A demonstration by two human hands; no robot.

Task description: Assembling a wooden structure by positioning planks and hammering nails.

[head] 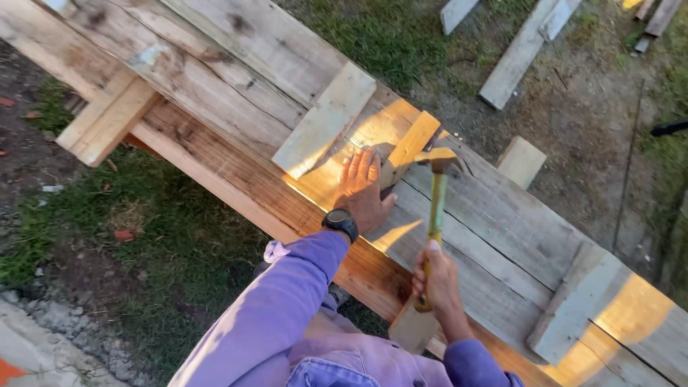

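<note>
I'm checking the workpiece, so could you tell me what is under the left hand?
The left hand lies flat on the long planks, beside a short crosspiece. Whatever sits directly beneath the palm is covered.

Left hand: I press it flat on the long weathered plank platform; just left of the short pale wooden slat
Right hand: nearer me, right of the left hand; I grip the yellow-handled hammer by its lower end
Hammer head: over the slat's near end, just right of my left fingers
Wide pale cross board: on the platform, left of the slat
Loose grey plank: on the ground beyond the platform
</note>
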